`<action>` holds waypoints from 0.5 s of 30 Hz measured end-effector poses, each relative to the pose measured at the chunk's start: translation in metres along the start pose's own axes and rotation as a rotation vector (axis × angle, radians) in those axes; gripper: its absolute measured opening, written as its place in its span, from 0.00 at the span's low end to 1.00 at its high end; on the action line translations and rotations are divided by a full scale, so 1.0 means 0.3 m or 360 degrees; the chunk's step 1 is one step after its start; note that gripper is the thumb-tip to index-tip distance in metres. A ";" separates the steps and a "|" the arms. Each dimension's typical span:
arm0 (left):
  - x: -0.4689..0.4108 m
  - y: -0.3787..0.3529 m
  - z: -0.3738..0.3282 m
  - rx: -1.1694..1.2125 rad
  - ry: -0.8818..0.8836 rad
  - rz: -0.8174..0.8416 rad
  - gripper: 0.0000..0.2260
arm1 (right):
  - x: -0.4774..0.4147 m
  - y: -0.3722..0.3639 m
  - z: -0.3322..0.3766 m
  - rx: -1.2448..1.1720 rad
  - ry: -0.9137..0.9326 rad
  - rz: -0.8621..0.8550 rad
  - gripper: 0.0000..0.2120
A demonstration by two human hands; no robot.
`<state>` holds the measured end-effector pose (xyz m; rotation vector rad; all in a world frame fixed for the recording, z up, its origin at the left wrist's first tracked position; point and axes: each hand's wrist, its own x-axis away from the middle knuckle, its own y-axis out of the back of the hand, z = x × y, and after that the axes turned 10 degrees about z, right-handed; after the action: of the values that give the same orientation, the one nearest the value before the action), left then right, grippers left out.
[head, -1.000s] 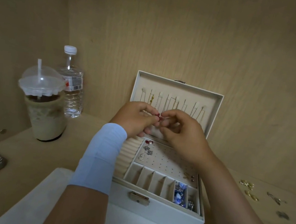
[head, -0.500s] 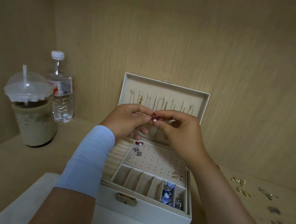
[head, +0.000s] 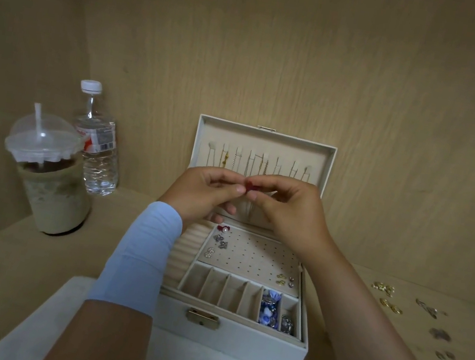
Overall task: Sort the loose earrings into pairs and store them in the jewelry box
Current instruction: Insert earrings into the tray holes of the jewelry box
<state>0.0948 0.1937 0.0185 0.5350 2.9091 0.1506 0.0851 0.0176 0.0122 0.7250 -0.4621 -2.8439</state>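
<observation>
Over the open box (head: 235, 340), left hand (head: 207, 193) and right hand (head: 285, 206) pinch a red earring (head: 249, 186) between fingertips, probably working its back off, so next it needs pinning beside its match (head: 223, 229) far-left on the pegboard.

The open jewelry box (head: 229, 343) stands mid-way along the surface (head: 103, 236), its raised lid (head: 267, 141) walling the far side. The left hand (head: 206, 193) and right hand (head: 290, 210), pinching a red earring (head: 249, 187), hang over its far half; the near compartments (head: 212, 289) are reachable from above. A cup (head: 51, 187) and bottle (head: 97, 151) block the far left; loose earrings (head: 391, 303) dot the right.
</observation>
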 end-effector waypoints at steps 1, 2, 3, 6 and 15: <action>0.000 0.002 0.001 -0.0015 -0.0006 -0.0015 0.05 | 0.000 -0.002 0.002 -0.0030 -0.0015 -0.0005 0.13; 0.001 0.005 0.002 -0.0025 -0.0013 -0.0018 0.06 | 0.001 -0.005 0.004 -0.0084 -0.0036 -0.0001 0.15; 0.003 0.006 0.001 -0.0023 -0.0020 -0.0014 0.06 | 0.002 -0.008 0.008 -0.0168 -0.0061 0.0014 0.15; 0.007 0.010 -0.001 -0.0015 -0.0040 -0.0011 0.07 | 0.004 -0.010 0.021 -0.0408 -0.0132 0.0058 0.13; 0.000 0.004 0.008 -0.0142 -0.0034 -0.0039 0.03 | 0.008 -0.012 0.020 -0.0272 -0.0130 0.0029 0.09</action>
<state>0.0957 0.1949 0.0162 0.4829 2.8712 0.2679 0.0796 0.0220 0.0150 0.5725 -0.2312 -2.8593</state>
